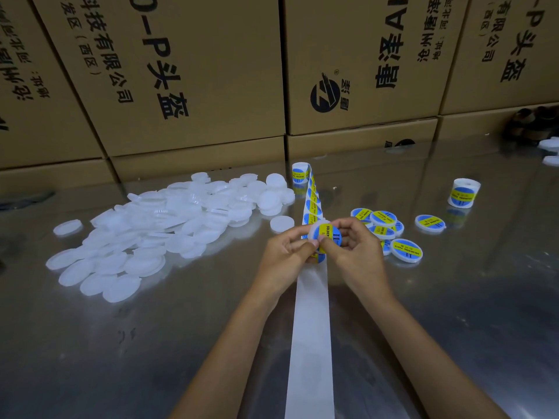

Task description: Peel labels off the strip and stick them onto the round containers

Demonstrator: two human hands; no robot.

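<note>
Far left on the steel bench [181,343]: a heap of unlabelled white containers [169,225], too many and too overlapped to count, dozens at least; one stray blank [67,227] sat apart at the heap's left edge and one blank [282,223] lay just right of it, near the strip. Left hand [284,252] and right hand [357,252] met over the strip, both grips narrow, fingers curled round one held container [325,237] with its blue-yellow label [331,235] on top; left thumb pressed at the label's edge. Label strip [311,204] ran from a small roll [300,173] at the back, under the hands, then as bare white backing [311,328] to the near edge; about four labels showed on it, hands hid the rest. Right of the hands: a cluster of labelled containers [382,226], roughly six, partly stacked and partly hidden by the right hand, plus one labelled container [430,222] lying apart. Further right: one second roll [463,192] standing upright. Far right edge: a few white pieces [549,146], unclear. Cardboard boxes [196,71] walled the back.
</note>
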